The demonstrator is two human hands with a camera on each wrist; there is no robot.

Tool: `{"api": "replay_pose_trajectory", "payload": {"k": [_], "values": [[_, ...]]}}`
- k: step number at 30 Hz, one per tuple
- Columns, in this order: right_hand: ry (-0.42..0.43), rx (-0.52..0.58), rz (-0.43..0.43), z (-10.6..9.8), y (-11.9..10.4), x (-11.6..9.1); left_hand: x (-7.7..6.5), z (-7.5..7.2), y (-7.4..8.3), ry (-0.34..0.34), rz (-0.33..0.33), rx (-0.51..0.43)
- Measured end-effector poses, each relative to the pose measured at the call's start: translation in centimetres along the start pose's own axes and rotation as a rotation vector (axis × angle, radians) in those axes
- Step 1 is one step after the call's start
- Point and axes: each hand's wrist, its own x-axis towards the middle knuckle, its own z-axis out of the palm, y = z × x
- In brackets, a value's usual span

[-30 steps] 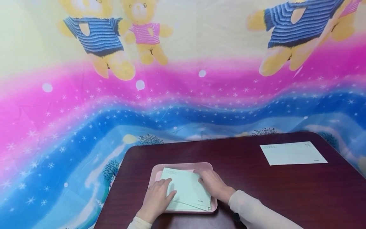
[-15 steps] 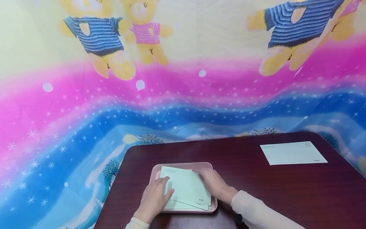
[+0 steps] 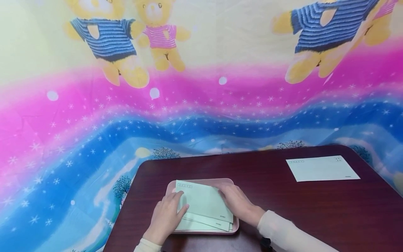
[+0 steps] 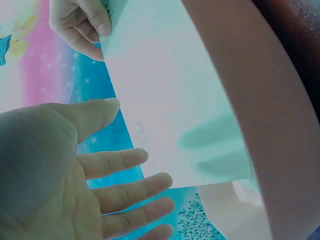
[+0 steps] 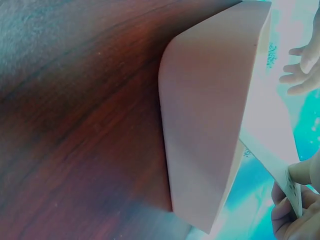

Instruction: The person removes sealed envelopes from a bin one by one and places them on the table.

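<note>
Both hands are over the tray as we look down: the left hand (image 3: 167, 213) has its fingers spread and nothing in its grasp, just beside the left edge of the top envelope, though we cannot tell whether it touches the paper. With the right hand (image 3: 236, 201) we see a pinch, thumb against curled fingers, on that envelope's far right corner.

Largest of all that we see is the backdrop (image 3: 189, 91), printed with teddy bears, pink and blue bands and snowflakes. Before it stands the dark red-brown table (image 3: 267, 196). A pale sleeve (image 3: 286, 229) covers the right forearm. Near the table's front edge we find the pink tray (image 5: 205, 110), its corners rounded.

The top envelope (image 3: 204, 201), pale green, lies over the tray, tilted, with its pinched corner raised above the rim in the right wrist view. Under it we make out more envelopes (image 3: 220, 224), fanned at the near side. Well apart, toward the table's far right corner, a lone envelope (image 3: 322, 169) lies flat.

Smallest, we notice a row of printed boxes (image 3: 184, 186) on the top envelope's far left corner.
</note>
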Motion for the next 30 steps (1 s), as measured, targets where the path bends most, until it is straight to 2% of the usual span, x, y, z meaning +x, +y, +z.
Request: {"api": "replay_pose_trajectory", "payload": {"k": [12, 30], "values": [[0.065, 0.039, -0.069, -1.2, -0.2, 0.1, 0.3, -0.9, 0.4, 0.011, 0.023, -0.018], [0.12, -0.015, 0.028, -2.9, -0.7, -0.1, 0.7, -1.9, 1.1, -0.004, 0.015, -0.027]]}}
